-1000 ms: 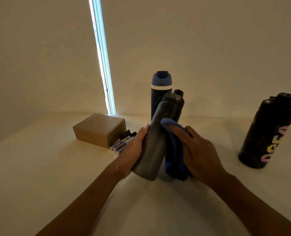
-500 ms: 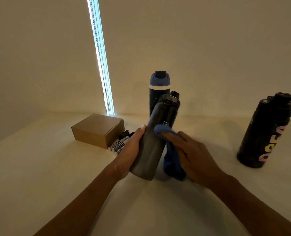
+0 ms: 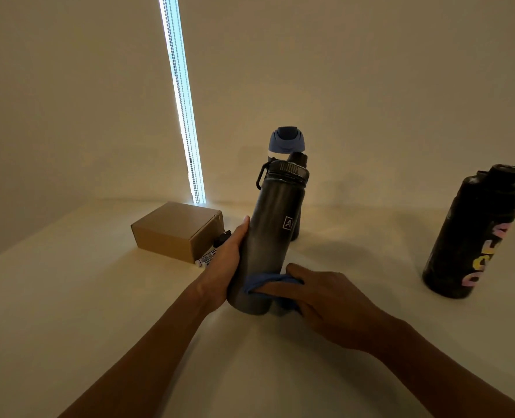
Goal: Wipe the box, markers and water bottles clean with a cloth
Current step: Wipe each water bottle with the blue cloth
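The grey bottle [image 3: 272, 236] is leaning slightly at the table's [image 3: 69, 312] centre. The left hand [image 3: 224, 273] is wrapping round it from 9 o'clock. The right hand [image 3: 325, 300] is clutching the blue cloth [image 3: 265, 283] and pressing it against the bottle's base from 3 o'clock. The box [image 3: 174, 230] and markers [image 3: 209, 256] are lying at 10 o'clock.

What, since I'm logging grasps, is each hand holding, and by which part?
The left hand grips the grey bottle around its lower body. The right hand holds the bunched blue cloth under its fingers, against the bottle's bottom end.
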`<control>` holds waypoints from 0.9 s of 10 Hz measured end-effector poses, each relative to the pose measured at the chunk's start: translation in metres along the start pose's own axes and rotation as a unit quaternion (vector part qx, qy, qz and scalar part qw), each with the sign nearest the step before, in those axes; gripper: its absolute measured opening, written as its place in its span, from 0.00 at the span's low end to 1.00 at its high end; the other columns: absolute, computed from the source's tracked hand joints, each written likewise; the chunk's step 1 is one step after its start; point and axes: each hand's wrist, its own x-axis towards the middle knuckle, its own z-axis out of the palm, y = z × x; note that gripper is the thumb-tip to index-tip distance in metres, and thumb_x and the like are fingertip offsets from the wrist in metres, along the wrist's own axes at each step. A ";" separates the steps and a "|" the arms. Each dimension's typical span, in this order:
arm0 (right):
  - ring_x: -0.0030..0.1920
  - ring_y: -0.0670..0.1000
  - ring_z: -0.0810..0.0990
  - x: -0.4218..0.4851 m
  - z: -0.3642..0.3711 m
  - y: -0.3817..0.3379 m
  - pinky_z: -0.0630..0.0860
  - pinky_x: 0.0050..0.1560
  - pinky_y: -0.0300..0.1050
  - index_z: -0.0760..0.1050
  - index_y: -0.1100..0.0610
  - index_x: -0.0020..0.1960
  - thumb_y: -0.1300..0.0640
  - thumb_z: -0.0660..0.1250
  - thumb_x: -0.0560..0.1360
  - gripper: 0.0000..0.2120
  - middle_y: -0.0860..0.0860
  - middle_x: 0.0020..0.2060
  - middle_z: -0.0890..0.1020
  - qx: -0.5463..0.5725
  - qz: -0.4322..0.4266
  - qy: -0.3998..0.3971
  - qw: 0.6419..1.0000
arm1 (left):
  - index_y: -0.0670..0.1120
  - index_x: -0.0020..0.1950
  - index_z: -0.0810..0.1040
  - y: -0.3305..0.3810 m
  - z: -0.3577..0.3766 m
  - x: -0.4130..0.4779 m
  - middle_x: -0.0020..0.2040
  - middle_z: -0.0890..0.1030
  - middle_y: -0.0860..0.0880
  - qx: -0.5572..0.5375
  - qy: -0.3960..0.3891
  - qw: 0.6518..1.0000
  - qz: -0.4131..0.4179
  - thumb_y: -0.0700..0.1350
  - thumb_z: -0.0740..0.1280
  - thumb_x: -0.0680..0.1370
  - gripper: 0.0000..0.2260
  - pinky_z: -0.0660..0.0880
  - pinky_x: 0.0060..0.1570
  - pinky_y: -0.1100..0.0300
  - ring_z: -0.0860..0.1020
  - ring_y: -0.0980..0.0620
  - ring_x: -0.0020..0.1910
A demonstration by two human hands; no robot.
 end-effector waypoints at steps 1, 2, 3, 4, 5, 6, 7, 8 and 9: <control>0.41 0.41 0.75 -0.002 0.001 0.012 0.80 0.44 0.39 0.63 0.39 0.74 0.50 0.57 0.81 0.22 0.46 0.53 0.76 0.027 0.033 0.080 0.996 | 0.54 0.58 0.83 0.002 -0.001 -0.002 0.49 0.88 0.47 0.020 -0.027 0.999 0.006 0.64 0.55 0.84 0.21 0.81 0.51 0.53 0.86 0.50 0.49; 0.42 0.40 0.78 -0.001 -0.002 0.023 0.79 0.44 0.39 0.67 0.39 0.70 0.38 0.51 0.82 0.19 0.44 0.49 0.76 0.080 0.073 0.167 0.980 | 0.50 0.64 0.81 0.003 -0.001 -0.004 0.52 0.87 0.43 0.022 -0.032 0.999 0.004 0.65 0.54 0.84 0.24 0.83 0.53 0.49 0.87 0.45 0.50; 0.49 0.35 0.78 -0.003 -0.005 0.032 0.76 0.53 0.37 0.70 0.28 0.63 0.26 0.53 0.75 0.20 0.41 0.49 0.79 0.177 0.107 0.246 0.947 | 0.45 0.67 0.79 0.003 0.000 -0.003 0.57 0.86 0.38 0.020 -0.069 0.997 -0.012 0.67 0.53 0.82 0.31 0.83 0.55 0.47 0.86 0.40 0.50; 0.52 0.45 0.76 0.005 -0.020 0.031 0.73 0.58 0.44 0.70 0.51 0.72 0.29 0.54 0.76 0.35 0.47 0.58 0.77 0.197 0.172 0.257 0.930 | 0.47 0.71 0.78 0.003 0.002 -0.003 0.60 0.85 0.39 0.036 -0.081 0.996 -0.012 0.77 0.59 0.72 0.41 0.77 0.66 0.40 0.85 0.38 0.56; 0.56 0.56 0.74 0.011 -0.029 0.043 0.68 0.60 0.46 0.65 0.73 0.68 0.22 0.57 0.68 0.56 0.60 0.58 0.73 0.232 0.219 0.275 0.907 | 0.50 0.71 0.78 -0.007 0.002 0.006 0.60 0.85 0.41 0.051 -0.087 0.995 0.000 0.84 0.64 0.59 0.51 0.75 0.68 0.37 0.83 0.37 0.60; 0.58 0.54 0.75 0.011 -0.037 0.020 0.72 0.59 0.46 0.68 0.58 0.73 0.40 0.54 0.81 0.29 0.54 0.61 0.76 0.181 0.191 0.270 0.926 | 0.50 0.71 0.78 -0.009 0.000 0.007 0.60 0.85 0.40 0.041 -0.095 0.995 -0.001 0.84 0.64 0.61 0.50 0.75 0.68 0.36 0.83 0.37 0.60; 0.52 0.53 0.78 0.006 -0.022 0.016 0.78 0.51 0.55 0.69 0.42 0.73 0.56 0.54 0.83 0.21 0.49 0.57 0.77 0.071 0.122 0.230 0.963 | 0.50 0.70 0.77 -0.004 0.003 0.004 0.59 0.85 0.40 0.028 -0.074 0.997 0.005 0.78 0.61 0.68 0.42 0.76 0.67 0.37 0.83 0.38 0.59; 0.46 0.46 0.80 0.006 -0.006 0.011 0.80 0.47 0.52 0.70 0.40 0.70 0.48 0.53 0.82 0.18 0.49 0.52 0.79 0.108 0.106 0.138 0.979 | 0.49 0.71 0.76 -0.008 0.002 0.009 0.52 0.86 0.42 0.033 -0.051 0.998 0.021 0.68 0.55 0.78 0.32 0.83 0.57 0.47 0.86 0.45 0.52; 0.33 0.39 0.75 0.001 -0.005 0.003 0.74 0.38 0.28 0.69 0.42 0.69 0.39 0.46 0.81 0.23 0.47 0.50 0.77 0.083 0.050 0.070 0.993 | 0.50 0.68 0.75 -0.011 0.002 0.009 0.47 0.83 0.48 0.010 -0.052 0.998 0.017 0.58 0.52 0.86 0.19 0.80 0.39 0.61 0.85 0.55 0.43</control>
